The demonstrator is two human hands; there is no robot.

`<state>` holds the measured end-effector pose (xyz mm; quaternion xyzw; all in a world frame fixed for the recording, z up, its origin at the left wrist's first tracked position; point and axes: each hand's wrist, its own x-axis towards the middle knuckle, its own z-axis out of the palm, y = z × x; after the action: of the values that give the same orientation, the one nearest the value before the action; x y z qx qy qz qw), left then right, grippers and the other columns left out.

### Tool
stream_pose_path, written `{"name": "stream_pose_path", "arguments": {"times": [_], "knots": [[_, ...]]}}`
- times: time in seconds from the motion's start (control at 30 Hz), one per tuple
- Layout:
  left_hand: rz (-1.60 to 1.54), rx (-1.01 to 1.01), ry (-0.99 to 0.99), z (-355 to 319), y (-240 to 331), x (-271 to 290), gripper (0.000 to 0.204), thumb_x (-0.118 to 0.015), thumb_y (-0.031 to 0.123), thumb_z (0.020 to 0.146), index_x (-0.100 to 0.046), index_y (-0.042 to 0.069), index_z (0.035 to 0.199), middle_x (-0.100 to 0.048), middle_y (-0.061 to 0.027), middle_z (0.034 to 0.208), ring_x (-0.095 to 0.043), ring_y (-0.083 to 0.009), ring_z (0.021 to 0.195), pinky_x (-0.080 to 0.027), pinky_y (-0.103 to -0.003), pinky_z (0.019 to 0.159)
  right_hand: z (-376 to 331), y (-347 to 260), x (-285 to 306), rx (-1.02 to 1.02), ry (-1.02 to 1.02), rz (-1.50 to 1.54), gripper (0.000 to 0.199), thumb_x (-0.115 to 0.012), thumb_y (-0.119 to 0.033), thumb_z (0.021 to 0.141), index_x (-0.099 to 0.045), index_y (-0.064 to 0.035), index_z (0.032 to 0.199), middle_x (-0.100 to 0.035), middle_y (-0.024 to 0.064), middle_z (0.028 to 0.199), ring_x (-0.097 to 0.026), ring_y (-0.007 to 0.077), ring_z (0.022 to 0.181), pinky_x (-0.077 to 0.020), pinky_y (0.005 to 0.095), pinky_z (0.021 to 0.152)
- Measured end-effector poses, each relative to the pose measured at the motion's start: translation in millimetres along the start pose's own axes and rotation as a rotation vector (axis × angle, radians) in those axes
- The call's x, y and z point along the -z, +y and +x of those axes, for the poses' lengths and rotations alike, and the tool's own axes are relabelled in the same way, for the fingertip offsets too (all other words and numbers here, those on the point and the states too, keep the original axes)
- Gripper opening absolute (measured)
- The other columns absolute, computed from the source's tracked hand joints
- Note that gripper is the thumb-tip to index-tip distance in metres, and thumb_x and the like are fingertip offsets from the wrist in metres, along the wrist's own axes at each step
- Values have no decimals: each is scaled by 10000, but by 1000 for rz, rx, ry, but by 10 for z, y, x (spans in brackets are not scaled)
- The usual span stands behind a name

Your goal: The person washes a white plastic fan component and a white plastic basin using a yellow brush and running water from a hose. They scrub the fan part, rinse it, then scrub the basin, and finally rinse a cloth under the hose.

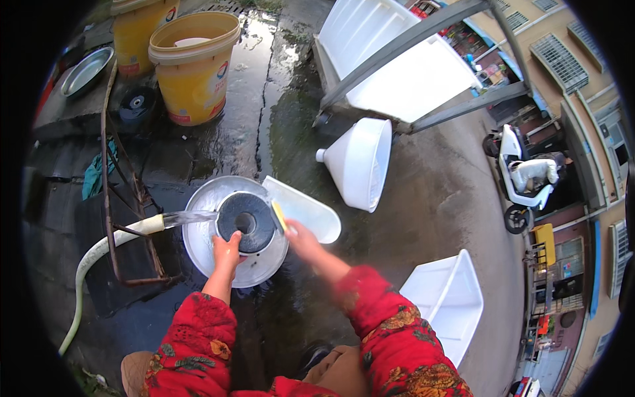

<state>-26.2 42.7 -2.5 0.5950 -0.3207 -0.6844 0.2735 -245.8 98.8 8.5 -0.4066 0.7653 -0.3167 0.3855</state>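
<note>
One black ring [263, 226], centre-left: likely heavy, slippery; hold by rim, as in half-closed left hand [226, 251]; scrubber [278, 215] in closed right hand [303, 242].

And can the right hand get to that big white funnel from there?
Probably yes, with a stretch: only a pale trough seems partly between the right hand and the white funnel. But that hand holds a yellow tool, so it might need emptying first.

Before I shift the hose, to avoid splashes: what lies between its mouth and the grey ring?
In the head view, running water reaches from the hose mouth to the grey ring, over the round metal pan.
</note>
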Motion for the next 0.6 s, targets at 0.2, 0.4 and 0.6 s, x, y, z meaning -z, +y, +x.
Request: {"name": "stream_pose_path", "arguments": {"times": [0.2, 0.4, 0.6], "knots": [[65, 4, 9, 61, -64, 28, 996, -717, 306, 794, -59, -126, 1405, -480, -307, 1198, -641, -338, 830, -592, -408, 572, 127, -298, -76, 243, -57, -34, 398, -601, -216, 903, -531, -136, 1287, -658, 107, 997, -609, 187, 893, -476, 320, 808], [-51, -110, -31, -32, -44, 24, 561, -692, 242, 828, -340, -65, 1139, -541, -230, 1070, -648, -301, 833, -588, -411, 512, 35, -342, 14, 169, -56, -392, 379, -570, -260, 907, -504, -189, 1273, -655, 206, 977, -632, 367, 939, -484, 410, 804], [51, -110, -14, -68, -9, 28, 589, -678, 245, 846, -309, -76, 1173, -536, -223, 1081, -648, -296, 846, -601, -387, 535, 42, -338, -83, 208, 25, -322, 361, -521, -276, 929, -490, -182, 1277, -646, 217, 994, -624, 386, 924, -480, 435, 811]]}}
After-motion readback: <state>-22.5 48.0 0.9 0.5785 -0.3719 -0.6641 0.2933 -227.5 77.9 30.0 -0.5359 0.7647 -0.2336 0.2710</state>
